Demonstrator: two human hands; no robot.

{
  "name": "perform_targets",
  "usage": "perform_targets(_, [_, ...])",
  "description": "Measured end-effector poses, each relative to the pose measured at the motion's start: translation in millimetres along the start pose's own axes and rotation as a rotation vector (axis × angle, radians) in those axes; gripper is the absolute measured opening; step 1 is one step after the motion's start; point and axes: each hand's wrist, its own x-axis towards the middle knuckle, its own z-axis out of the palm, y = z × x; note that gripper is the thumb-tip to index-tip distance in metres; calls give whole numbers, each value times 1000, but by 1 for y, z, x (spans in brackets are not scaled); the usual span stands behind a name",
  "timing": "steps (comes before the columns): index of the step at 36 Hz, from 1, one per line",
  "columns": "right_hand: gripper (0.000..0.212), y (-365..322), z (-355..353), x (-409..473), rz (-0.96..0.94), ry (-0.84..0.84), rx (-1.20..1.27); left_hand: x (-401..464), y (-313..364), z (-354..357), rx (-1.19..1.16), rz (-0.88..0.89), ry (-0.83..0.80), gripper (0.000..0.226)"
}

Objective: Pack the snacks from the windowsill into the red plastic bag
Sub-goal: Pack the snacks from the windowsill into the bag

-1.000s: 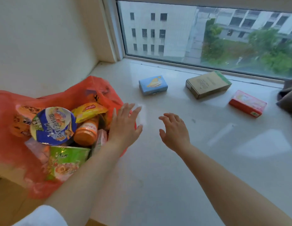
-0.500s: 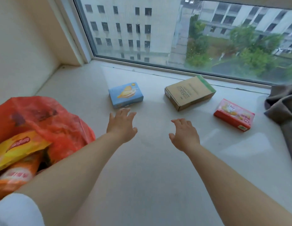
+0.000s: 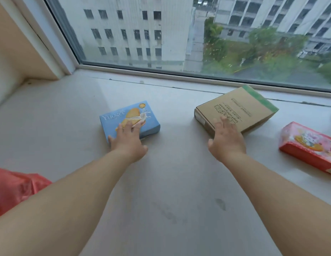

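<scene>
Soft daylight through the window (image 3: 198,34); faint shadows; edges bowed, slightly blurred.

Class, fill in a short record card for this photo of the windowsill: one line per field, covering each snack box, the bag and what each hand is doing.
surface: windowsill, pale stone, below a window
blue biscuit box: lying flat, towards the left
brown cardboard box: lying flat, green strip at its far end
red snack box: lying flat, at the right edge
red plastic bag: lower left, partly out of view
left hand: fingers straight, over the blue box
right hand: fingers spread, at the brown box's near edge
</scene>
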Motion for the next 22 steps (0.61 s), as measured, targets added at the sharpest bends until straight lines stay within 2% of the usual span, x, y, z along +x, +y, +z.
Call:
perform_targets(7, [67,15,34,2,-104,71,-114,0,-11,18,135,56,64,84])
perform_targets(16, [61,35,22,-19,-172,128,32,-21,-2,16,125,114,141,70])
perform_targets(19, [47,46,20,-31,-184,142,56,-31,9,12,124,158,121,62])
perform_targets(22, [22,60,20,-46,-203,195,48,-35,17,3,152,207,89,56])
